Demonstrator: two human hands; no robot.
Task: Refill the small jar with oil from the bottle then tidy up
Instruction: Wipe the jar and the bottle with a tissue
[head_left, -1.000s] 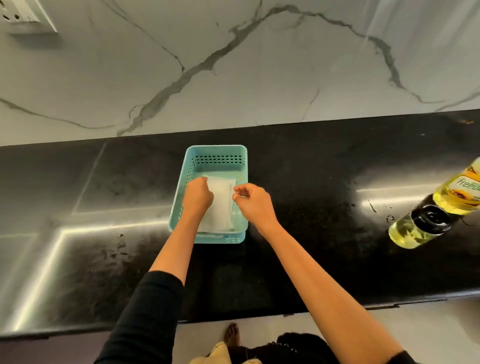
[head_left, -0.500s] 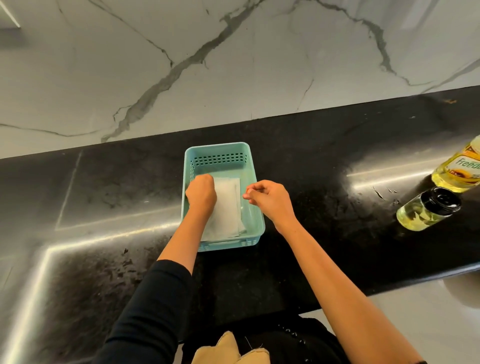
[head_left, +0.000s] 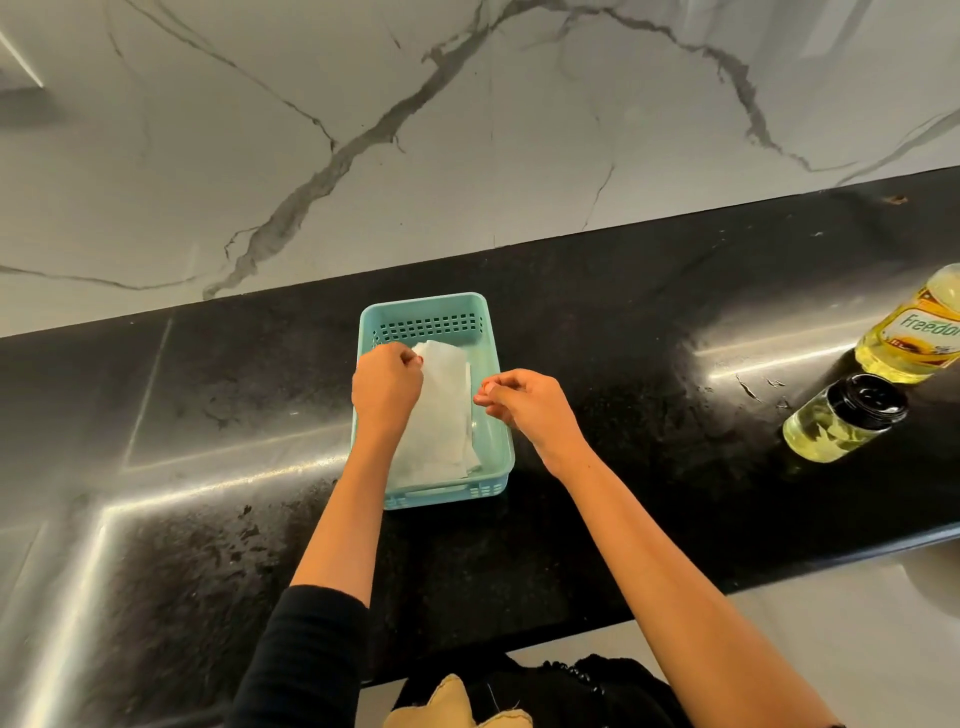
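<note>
The left hand (head_left: 387, 387) is curled nearly closed over the teal basket (head_left: 492, 332), its fingertips pinching the far corner of the white folded tissue (head_left: 441, 415) that lies inside. The right hand (head_left: 524, 405) hovers above the basket's right rim with fingers bent and thumb drawn close to the fingertips, a narrow pinch; whether anything sits between them cannot be told, and it appears clear of the tissue.

The tissue's long axis runs from 12 to 6 o'clock, along the basket's length. The basket sits at the centre of the black countertop (head_left: 649, 364), its slotted end wall toward 12.

At about 3 o'clock from the basket, well apart from both hands, the small jar (head_left: 841, 421) stands with its black lid (head_left: 867, 400) on and pale yellow oil inside. Just beside it, toward 1 o'clock from the jar, the oil bottle (head_left: 914, 332) with a yellow label is cut off by the frame edge.

A white marble wall (head_left: 467, 156) with grey veins rises behind the counter at 12 o'clock. Nothing stands between the basket and the jar; only bare counter with a few small marks near the jar
</note>
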